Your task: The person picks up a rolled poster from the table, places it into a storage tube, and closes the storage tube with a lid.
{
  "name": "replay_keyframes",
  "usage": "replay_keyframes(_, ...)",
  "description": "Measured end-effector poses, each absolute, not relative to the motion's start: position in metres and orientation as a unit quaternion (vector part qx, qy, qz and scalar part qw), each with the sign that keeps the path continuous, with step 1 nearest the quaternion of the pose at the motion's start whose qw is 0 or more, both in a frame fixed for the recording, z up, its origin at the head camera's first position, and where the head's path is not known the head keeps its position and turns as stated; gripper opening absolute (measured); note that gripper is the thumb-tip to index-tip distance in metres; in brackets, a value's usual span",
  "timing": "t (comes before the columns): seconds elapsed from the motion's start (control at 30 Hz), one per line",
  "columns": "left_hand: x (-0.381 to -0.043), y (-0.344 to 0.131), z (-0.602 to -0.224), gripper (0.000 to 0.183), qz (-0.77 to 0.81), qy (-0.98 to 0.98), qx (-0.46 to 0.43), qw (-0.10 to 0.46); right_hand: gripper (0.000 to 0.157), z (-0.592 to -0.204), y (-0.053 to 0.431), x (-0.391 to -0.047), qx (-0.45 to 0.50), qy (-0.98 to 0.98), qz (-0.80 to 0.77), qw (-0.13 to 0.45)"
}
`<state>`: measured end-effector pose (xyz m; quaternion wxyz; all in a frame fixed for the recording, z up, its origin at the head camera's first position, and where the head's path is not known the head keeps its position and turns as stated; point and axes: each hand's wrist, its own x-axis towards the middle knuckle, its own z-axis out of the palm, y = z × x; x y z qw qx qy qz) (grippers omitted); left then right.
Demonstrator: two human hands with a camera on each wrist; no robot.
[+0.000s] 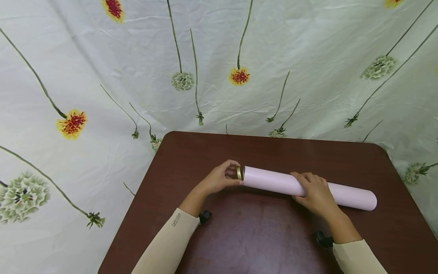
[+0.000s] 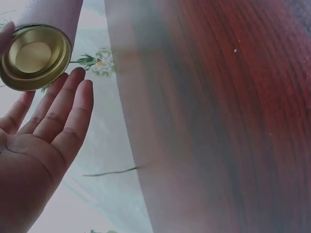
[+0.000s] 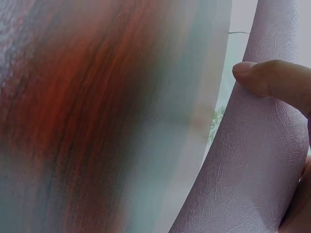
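A long pale pink cardboard tube (image 1: 273, 180) lies at a slant above the brown table, its surface finely creased in the right wrist view. My right hand (image 1: 315, 192) grips it past the middle, thumb (image 3: 272, 80) on the near side and fingers over the top. At the tube's left end my left hand (image 1: 219, 179) pinches a gold metal cap (image 2: 36, 57) by its rim, between thumb and fingertips. The cap's recessed round face points toward the palm. In the head view the cap stands right at the tube's mouth, slightly tilted.
The dark brown table (image 1: 205, 152) has rounded far corners. Behind it and to the left hangs a pale cloth (image 1: 147, 49) printed with flowers. Both forearms wear cream sleeves (image 1: 164, 243), and a small black device (image 1: 323, 239) sits at each wrist.
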<state>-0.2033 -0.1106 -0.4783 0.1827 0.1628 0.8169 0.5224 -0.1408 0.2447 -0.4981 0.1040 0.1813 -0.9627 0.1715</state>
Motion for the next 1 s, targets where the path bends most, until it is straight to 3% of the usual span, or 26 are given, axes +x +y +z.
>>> replay_keyframes(0.77, -0.201, -0.108, -0.483, 0.065, 0.586, 0.764, 0.159, 0.216, 0.078, -0.494, 0.241, -0.136, 0.188, -0.961, 0.172, 0.108)
replay_keyframes(1.0, -0.198, -0.101, -0.491, 0.059, 0.600, 0.754, 0.155, 0.218, 0.078, -0.496, 0.241, -0.136, 0.189, -0.961, 0.171, 0.107)
